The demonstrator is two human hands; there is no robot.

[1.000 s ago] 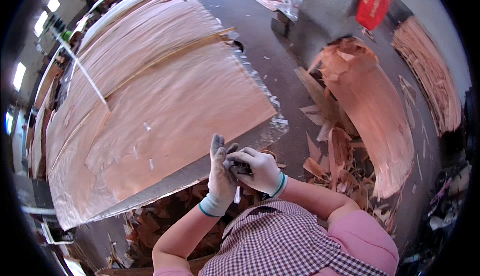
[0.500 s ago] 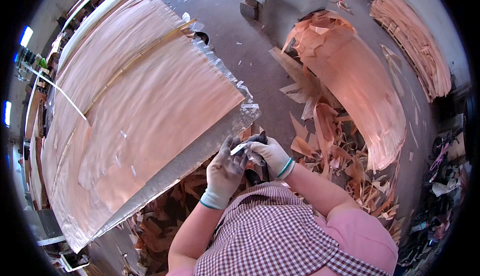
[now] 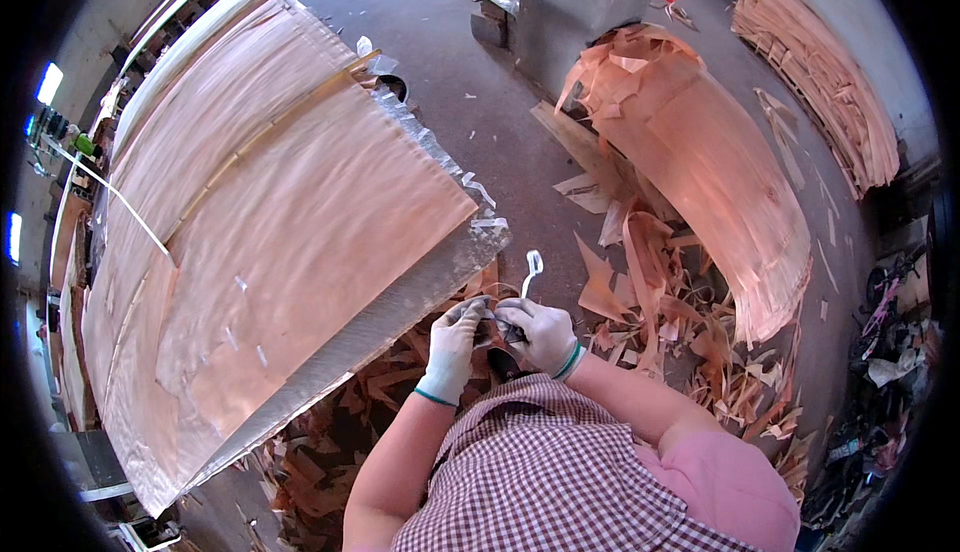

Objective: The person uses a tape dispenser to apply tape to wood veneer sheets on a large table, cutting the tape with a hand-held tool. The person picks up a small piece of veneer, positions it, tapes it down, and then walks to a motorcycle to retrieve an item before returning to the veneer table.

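My left hand [image 3: 455,344], in a white glove with greyed fingertips and a teal cuff, has its fingers pinched together in front of my apron. What it pinches is too small to make out. Close beside it, my gloved right hand [image 3: 545,336] is closed on a thin white strip [image 3: 533,265], which curls up past the fingers in a loop. A small dark thing [image 3: 513,333] shows under the right fingers; its kind is unclear. Left of my hands lies a wide stack of pinkish wood veneer sheets [image 3: 300,202], its near corner close to them.
A bamboo-like stick [image 3: 236,156] lies across the veneer stack. Torn veneer scraps [image 3: 700,352] litter the floor to the right and under the stack's edge. A large curved veneer bundle [image 3: 700,162] lies by a grey pillar [image 3: 560,22]; another veneer pile [image 3: 815,82] rests along the wall.
My left hand has turned from palm-up with spread fingers to a pinch. The white strip, earlier between my hands, now loops up above the right one. The view has shifted slightly.
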